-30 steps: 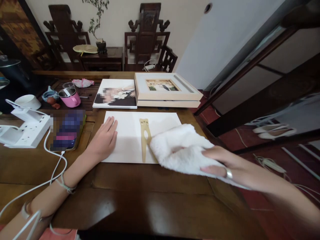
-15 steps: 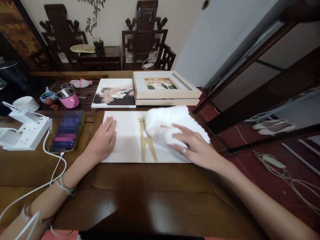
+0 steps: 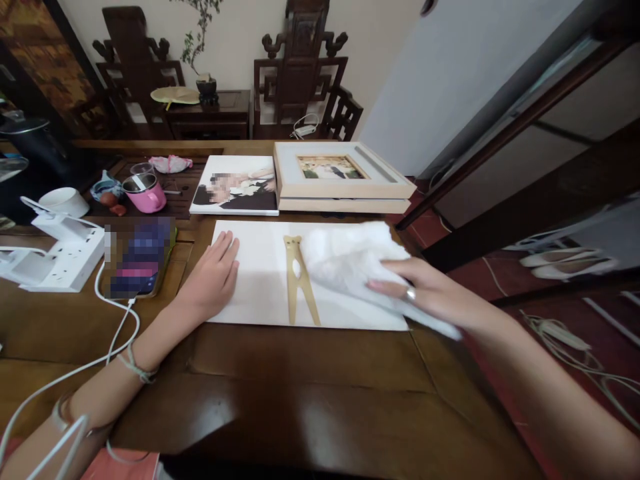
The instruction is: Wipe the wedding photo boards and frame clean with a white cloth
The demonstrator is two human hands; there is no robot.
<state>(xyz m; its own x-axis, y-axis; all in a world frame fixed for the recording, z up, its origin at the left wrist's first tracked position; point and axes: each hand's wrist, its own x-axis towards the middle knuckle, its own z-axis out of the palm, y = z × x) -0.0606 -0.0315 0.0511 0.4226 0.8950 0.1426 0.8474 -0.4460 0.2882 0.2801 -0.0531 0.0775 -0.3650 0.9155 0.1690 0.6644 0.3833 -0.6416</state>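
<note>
A flat white panel (image 3: 260,293) lies on the brown wooden table, with a tan, A-shaped piece (image 3: 294,280) with an oval hole at its middle. My left hand (image 3: 213,277) rests flat on the panel's left end, fingers stretched out. At the right, my right hand (image 3: 415,283) grips a crumpled white cloth (image 3: 345,257) that covers part of the panel. The cloth's left edge is close beside the tan piece, and a corner of it hangs past the panel's right front corner.
Behind the panel lie a photo print (image 3: 240,193) and stacked light-wood frames (image 3: 345,200). On the left are a phone (image 3: 145,260) on a charging cable, a white power strip (image 3: 70,260) and a pink mug (image 3: 145,193). The table's right edge drops to a red tiled floor.
My right hand has moved right and slightly down, bunching the cloth and uncovering the panel's front right corner. My left hand stays on the panel. The whole view has shifted slightly.
</note>
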